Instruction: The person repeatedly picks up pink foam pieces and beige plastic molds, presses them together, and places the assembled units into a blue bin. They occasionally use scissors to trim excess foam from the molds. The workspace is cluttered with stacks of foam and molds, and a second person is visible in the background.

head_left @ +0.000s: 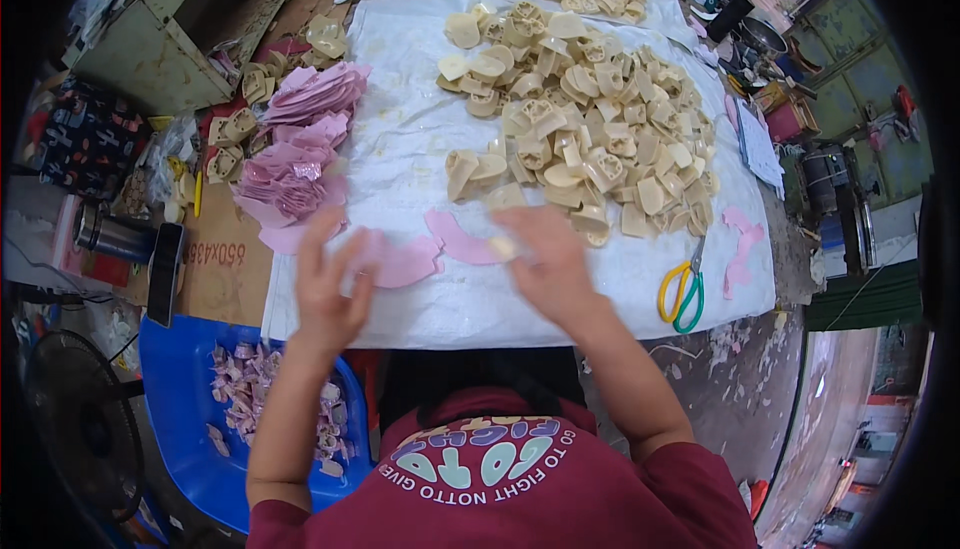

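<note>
My left hand hovers blurred over the front left of the white sheet, fingers apart, beside a curved pink piece of thin material. Whether its fingertips touch that piece I cannot tell. At the sheet's front middle, my right hand is smeared by motion, with a small cream piece between thumb and fingers. A second pink strip lies between the hands. Just beyond my right hand spreads a large heap of cream moulded pieces. A thick stack of pink pieces stands left of the sheet.
Scissors with yellow and green handles lie at the sheet's front right, near a pink scrap. A blue tub of pink-covered pieces stands below left. A phone and dark flask sit at the left, above a fan.
</note>
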{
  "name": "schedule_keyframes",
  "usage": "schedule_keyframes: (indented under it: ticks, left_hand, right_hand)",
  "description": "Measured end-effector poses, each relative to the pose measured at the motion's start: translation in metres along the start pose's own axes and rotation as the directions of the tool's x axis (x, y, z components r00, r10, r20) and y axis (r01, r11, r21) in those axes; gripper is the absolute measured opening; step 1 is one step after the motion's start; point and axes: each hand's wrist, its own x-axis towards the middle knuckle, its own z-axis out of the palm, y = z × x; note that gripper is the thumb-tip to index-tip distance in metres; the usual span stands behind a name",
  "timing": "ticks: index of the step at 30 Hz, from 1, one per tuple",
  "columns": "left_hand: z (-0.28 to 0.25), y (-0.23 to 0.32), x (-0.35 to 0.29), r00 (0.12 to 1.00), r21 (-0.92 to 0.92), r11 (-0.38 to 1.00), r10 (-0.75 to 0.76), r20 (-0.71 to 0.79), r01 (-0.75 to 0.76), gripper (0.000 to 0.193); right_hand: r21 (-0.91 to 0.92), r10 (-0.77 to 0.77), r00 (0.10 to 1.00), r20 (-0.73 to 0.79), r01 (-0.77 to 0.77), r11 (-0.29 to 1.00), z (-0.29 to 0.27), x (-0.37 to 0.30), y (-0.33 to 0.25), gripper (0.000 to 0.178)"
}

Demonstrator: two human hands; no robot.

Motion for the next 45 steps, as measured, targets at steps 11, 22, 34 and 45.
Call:
schedule_keyframes:
  ticks: [11, 22, 34, 45]
  left_hand:
    - [0.047, 0.044, -0.036, 0.979, -0.012, 0.985, -0.171, 0.110, 0.173, 0.046]
    - [0.057, 0.034, -0.051, 0.977, -0.020, 0.980, -0.200, -0.068, 0.200, 0.045]
    - [0.057, 0.080, -0.048, 0.967, -0.535, 0.824, -0.249, -0.052, 0.184, 0.044]
    - [0.030, 0.099, -0.033, 0.563, -0.823, -0.219, -0.636, 0.528, 0.525, 0.047]
  right_hand:
    - [-0.269, 0.022, 1.000, 0.014, -0.018, 0.963, 0.047, -0.033, 0.018, 0.031]
    - [-0.180, -0.041, 0.987, -0.153, 0.013, 0.984, 0.052, -0.039, 0.020, 0.021]
    - [0.073, -0.153, 0.949, -0.276, 0.179, 0.981, 0.035, -0.057, -0.033, 0.020]
    - [-0.311, -0.213, 0.976, -0.053, 0.187, 0.932, -0.017, -0.053, -0.024, 0.046]
